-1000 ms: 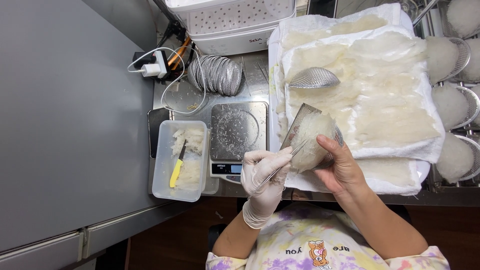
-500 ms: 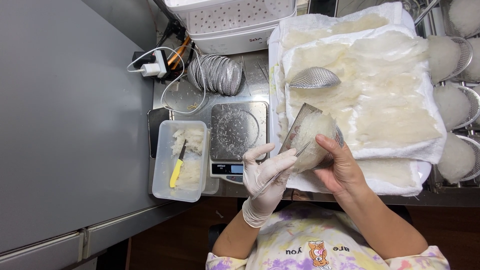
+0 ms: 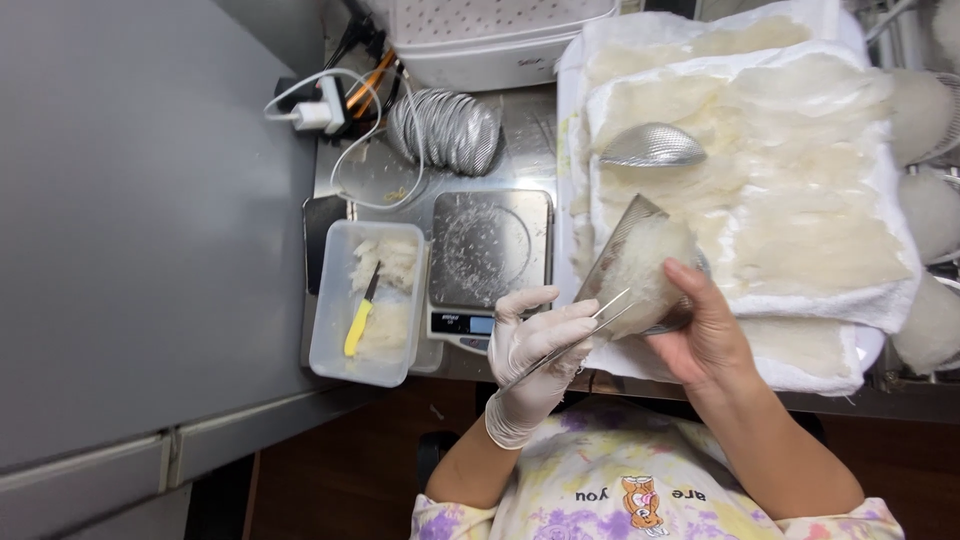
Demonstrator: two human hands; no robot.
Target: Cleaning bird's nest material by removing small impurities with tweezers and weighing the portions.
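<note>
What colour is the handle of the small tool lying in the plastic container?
Yellow: the small tool in the plastic container has a yellow handle, seen in the head view.

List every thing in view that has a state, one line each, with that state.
Left hand: gloved, gripping tweezers.
Right hand: bare, holding the mesh mould, tilted, filled with white fibres.
Plastic tub: open, lidless.
Yellow-handled knife: lying in the tub.
Scale: pan bare.
</note>
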